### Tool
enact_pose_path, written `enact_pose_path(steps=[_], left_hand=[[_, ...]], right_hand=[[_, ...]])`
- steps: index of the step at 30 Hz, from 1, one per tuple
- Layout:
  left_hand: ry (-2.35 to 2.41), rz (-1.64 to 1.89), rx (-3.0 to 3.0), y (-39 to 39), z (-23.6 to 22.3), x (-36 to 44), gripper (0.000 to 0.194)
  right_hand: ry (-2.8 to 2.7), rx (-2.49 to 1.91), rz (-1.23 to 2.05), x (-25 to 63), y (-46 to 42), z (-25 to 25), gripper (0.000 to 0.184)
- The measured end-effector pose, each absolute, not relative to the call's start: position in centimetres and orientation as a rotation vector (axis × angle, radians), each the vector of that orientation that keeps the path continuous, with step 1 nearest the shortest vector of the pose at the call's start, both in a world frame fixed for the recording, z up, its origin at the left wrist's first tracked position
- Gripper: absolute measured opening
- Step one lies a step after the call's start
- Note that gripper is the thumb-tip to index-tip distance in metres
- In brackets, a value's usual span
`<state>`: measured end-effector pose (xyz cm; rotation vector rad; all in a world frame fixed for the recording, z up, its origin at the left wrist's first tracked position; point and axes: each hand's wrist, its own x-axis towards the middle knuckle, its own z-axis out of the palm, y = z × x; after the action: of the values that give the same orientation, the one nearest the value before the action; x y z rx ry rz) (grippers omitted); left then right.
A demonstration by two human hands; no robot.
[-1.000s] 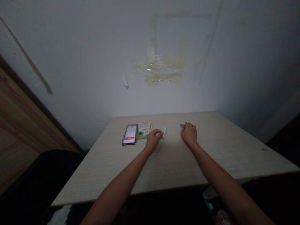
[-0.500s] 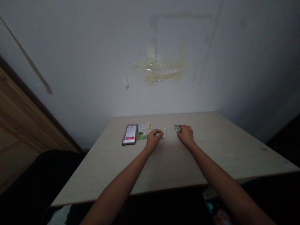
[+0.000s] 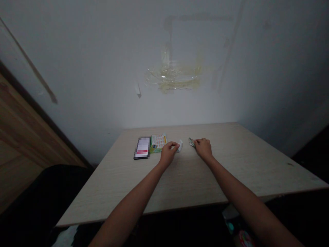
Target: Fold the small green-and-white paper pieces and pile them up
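My left hand [image 3: 169, 153] is closed in a pinch, thumb against fingers, on a small white piece [image 3: 180, 145] with faint marks that looks like paper or wrapper. To its right, my right hand [image 3: 204, 148] pinches a small, flat, green-and-white piece [image 3: 191, 142] by its right end. Its free end points left, toward the white piece, and a short gap lies between the two. Whether the green-and-white piece is paper or foil I cannot tell. Just left of my left hand lies a printed card [image 3: 159, 140] with rows of pictures and a green edge.
A phone [image 3: 143, 148] with a lit, blurred screen lies left of the card. The pale wooden table [image 3: 185, 185] meets a wall [image 3: 102, 68] with old clear tape [image 3: 177, 77] on it. A dark covered shape [image 3: 46, 192] stands at the left; items sit below the table's front edge.
My right hand's grip on the green-and-white piece has shifted. More of the piece now shows, and it sits slightly further left and flatter. My left hand has stayed in place.
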<state>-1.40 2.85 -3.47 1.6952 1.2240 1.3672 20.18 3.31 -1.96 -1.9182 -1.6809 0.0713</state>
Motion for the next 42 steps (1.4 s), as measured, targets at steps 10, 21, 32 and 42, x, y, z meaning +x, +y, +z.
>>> enact_pose_path(steps=[10,21,32,42], left_hand=[[1.223,1.354,1.691,2.9,-3.5,-1.3,0.024],[1.236,1.359,1.715,2.9,-3.7,-1.3,0.024],[1.243,1.355,1.741,2.7,-3.4,-1.3,0.024],[1.272,1.360,1.735,2.4,-3.0,-1.1,0.020]], right_hand=[[-1.600,-1.792,0.220,20.1,3.5,-2.2,0.030],[-1.604,-1.875,0.185,19.8,3.0,-1.7,0.029],[-1.588,-1.915,0.208,19.1,2.4,-0.9,0.029],[-1.572,-1.956,0.228,19.2,2.6,-1.1,0.025]])
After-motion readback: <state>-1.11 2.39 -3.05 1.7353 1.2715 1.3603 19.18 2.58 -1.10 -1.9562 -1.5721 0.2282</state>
